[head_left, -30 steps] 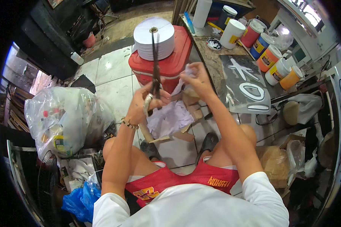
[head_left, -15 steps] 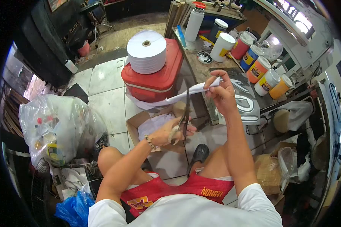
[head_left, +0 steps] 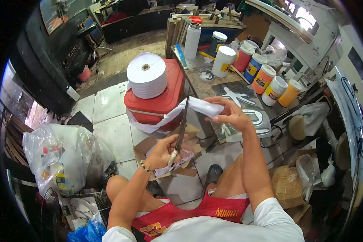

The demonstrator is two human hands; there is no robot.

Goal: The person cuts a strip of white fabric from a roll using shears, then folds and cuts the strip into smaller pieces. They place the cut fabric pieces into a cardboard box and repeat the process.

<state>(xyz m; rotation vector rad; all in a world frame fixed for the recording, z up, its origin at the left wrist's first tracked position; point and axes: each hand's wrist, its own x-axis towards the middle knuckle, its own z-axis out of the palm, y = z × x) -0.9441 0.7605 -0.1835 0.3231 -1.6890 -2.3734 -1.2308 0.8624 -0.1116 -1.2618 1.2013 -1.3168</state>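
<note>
My left hand [head_left: 164,155] is wrapped round the handles of long dark scissors [head_left: 182,131], whose blades point up and away from me. White fabric strip [head_left: 203,106] is pinched in my right hand [head_left: 230,114]. The strip passes by the scissor blades near their tips and runs left, hanging around the lower front of the red cooler [head_left: 157,102]. A big roll of white strip [head_left: 147,76] sits on the cooler's lid. Below my left hand stands an open cardboard box [head_left: 144,147] with white fabric pieces in it.
Paint jars [head_left: 264,77] stand on the wooden table [head_left: 196,76] at the right, beside a dark stencil sheet [head_left: 246,105]. A clear plastic bag of containers [head_left: 64,157] is at the left. Another cardboard box [head_left: 288,185] lies at the right.
The view has tilted up. From holding the strip's end up high, my right hand has lowered, with the strip now folded over. The scissors have moved left and up to the strip.
</note>
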